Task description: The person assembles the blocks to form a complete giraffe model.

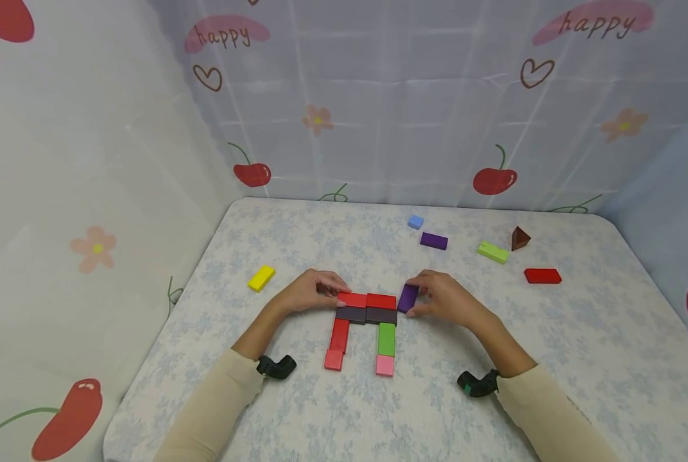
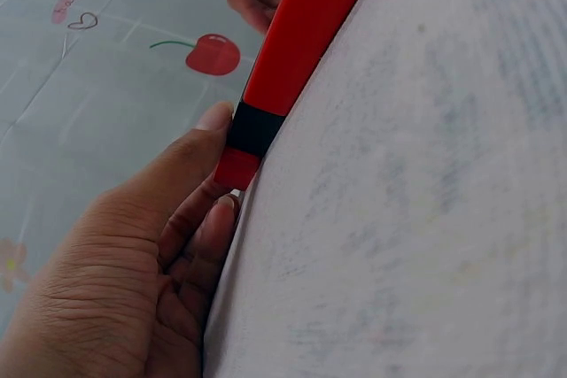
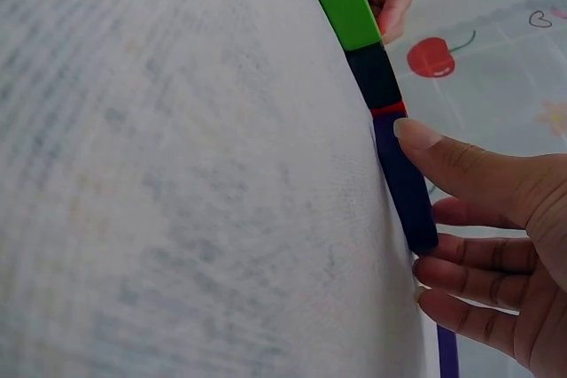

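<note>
At the frame's centre, the left hand point(image 1: 314, 290) pinches a red block point(image 1: 354, 299) on the surface point(image 1: 298, 410); just right, the right hand point(image 1: 445, 298) pinches a slanted purple block point(image 1: 407, 298).

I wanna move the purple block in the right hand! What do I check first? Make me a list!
1. Right hand has the purple block: ok, thumb and fingers pinch it.
2. Left hand at the top row's left red block: ok, thumb and fingertips at its end.
3. Purple block straight with the row: not ok, it slants.
4. Purple block touching the row: cannot tell, very close.
5. Green block against the right dark block: ok, they meet.
</note>
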Action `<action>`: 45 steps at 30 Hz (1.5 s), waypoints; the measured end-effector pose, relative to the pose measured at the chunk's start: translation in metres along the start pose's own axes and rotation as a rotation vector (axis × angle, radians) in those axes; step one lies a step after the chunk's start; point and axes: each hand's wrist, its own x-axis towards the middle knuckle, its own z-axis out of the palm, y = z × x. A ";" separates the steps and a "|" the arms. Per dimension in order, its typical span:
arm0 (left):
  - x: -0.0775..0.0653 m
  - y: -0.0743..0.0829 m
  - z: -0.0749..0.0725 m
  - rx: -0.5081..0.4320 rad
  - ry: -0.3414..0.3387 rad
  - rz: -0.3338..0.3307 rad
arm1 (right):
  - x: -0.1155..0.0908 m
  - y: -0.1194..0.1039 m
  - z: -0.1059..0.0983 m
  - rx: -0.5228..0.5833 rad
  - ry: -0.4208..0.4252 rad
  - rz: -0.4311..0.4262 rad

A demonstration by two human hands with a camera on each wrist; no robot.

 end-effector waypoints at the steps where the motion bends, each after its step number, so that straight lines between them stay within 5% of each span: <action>1: 0.000 0.000 0.000 -0.001 0.001 0.002 | 0.000 0.000 0.000 0.000 -0.001 0.004; 33: 0.001 0.010 -0.001 -0.011 0.013 -0.015 | -0.002 -0.001 -0.008 -0.005 -0.002 0.020; 39: 0.003 0.007 0.002 0.007 -0.014 -0.002 | -0.004 0.020 -0.030 0.082 0.114 0.121; 45: -0.001 0.008 0.001 0.001 -0.010 0.001 | 0.020 0.060 -0.043 0.025 0.183 0.177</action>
